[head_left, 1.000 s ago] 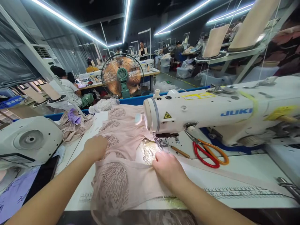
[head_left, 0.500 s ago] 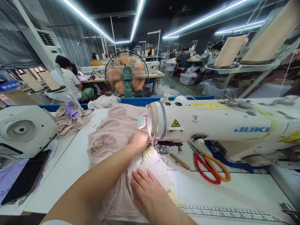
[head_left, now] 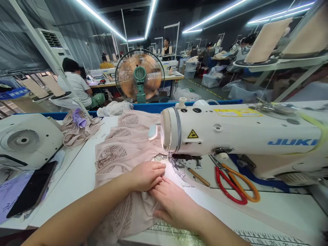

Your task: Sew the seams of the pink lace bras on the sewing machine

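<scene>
Right hand (head_left: 174,202) flat on pink fabric (head_left: 120,150), grip released; fingertips hidden under left hand (head_left: 146,176) — whose grip I cannot tell

Left hand (head_left: 146,176): bare; I see the back of it, with slim fingers.
Right hand (head_left: 175,205): bare too; it looks broad in my view, and the knuckles are only faintly marked.
Left forearm (head_left: 84,213): bare along all the length I can see, smooth, and wider toward the lower edge.
Right forearm (head_left: 221,234): bare; only a short part shows.
Nails: too small for me to judge.
</scene>
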{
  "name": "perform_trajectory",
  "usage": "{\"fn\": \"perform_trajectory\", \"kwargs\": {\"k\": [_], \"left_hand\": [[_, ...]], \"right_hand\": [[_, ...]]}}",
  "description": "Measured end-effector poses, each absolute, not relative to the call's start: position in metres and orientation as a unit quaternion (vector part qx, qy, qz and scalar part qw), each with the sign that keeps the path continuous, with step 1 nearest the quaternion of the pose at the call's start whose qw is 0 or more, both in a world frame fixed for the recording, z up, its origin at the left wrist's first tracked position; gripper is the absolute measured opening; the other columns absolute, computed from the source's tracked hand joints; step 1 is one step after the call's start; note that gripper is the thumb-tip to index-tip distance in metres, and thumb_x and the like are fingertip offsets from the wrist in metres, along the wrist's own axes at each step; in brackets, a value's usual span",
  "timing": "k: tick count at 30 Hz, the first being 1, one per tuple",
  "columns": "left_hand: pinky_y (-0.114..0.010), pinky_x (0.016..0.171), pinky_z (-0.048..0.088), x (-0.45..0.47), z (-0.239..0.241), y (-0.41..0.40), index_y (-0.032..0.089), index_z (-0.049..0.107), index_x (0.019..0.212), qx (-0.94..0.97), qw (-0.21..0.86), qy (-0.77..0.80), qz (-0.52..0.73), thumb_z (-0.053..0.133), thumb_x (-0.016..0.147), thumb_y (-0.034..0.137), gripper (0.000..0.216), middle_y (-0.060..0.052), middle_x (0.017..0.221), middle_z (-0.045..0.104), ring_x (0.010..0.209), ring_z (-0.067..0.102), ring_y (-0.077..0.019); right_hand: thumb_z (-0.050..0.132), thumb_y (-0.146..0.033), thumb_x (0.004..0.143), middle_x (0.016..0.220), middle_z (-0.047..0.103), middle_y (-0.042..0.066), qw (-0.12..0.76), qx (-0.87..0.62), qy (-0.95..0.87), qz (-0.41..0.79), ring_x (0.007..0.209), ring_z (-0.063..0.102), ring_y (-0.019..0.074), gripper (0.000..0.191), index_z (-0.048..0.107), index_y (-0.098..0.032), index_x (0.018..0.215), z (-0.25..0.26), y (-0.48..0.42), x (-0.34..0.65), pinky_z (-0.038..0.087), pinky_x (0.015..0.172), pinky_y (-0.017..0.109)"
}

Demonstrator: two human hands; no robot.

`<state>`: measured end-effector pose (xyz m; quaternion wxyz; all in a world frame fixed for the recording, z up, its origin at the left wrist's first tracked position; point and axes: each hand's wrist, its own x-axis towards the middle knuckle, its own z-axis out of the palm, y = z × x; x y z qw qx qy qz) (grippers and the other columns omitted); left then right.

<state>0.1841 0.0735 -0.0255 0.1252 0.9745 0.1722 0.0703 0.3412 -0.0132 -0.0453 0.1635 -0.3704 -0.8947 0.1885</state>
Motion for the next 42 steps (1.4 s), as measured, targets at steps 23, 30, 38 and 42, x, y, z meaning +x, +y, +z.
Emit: {"fn": "perform_trajectory", "kwargs": {"k": [23, 30, 38, 42], "left_hand": [[-0.036, 0.091, 0.045, 0.195, -0.028, 0.088, 0.013, 0.061, 0.106, 0.976, 0.092, 0.188, 0.057, 0.051, 0.084, 0.025, 0.027, -0.008, 0.12, 0.06, 0.106, 0.057, -0.0239], [-0.036, 0.09, 0.046, 0.198, -0.03, 0.096, 0.015, 0.061, 0.106, 0.974, 0.085, 0.198, 0.067, 0.052, 0.083, 0.025, 0.027, -0.009, 0.119, 0.061, 0.106, 0.058, -0.0243], [-0.036, 0.091, 0.046, 0.2, -0.03, 0.097, 0.014, 0.063, 0.104, 0.975, 0.073, 0.199, 0.061, 0.05, 0.084, 0.025, 0.026, -0.009, 0.117, 0.062, 0.104, 0.058, -0.0234], [-0.036, 0.092, 0.045, 0.201, -0.028, 0.103, 0.014, 0.063, 0.105, 0.976, 0.065, 0.2, 0.063, 0.051, 0.084, 0.025, 0.027, -0.009, 0.116, 0.063, 0.104, 0.058, -0.0237]], "right_hand": [[0.056, -0.03, 0.082, 0.131, 0.049, 0.011, 0.171, -0.411, -0.894, -0.04, 0.116, 0.051, 0.0255, 0.042, 0.057, -0.012, 0.12, -0.064, -0.061, 0.395, 0.047, 0.094, 0.035], [0.054, -0.027, 0.083, 0.133, 0.047, 0.013, 0.184, -0.426, -0.886, 0.003, 0.121, 0.046, 0.0258, 0.043, 0.056, -0.011, 0.123, -0.072, -0.055, 0.395, 0.043, 0.099, 0.037], [0.052, -0.028, 0.084, 0.133, 0.046, 0.013, 0.138, -0.432, -0.891, 0.016, 0.12, 0.047, 0.0286, 0.044, 0.056, -0.009, 0.123, -0.061, -0.049, 0.395, 0.045, 0.096, 0.041], [0.051, -0.028, 0.084, 0.134, 0.045, 0.013, 0.137, -0.44, -0.887, 0.029, 0.121, 0.046, 0.0284, 0.044, 0.055, -0.009, 0.124, -0.06, -0.047, 0.394, 0.045, 0.096, 0.04]]}}
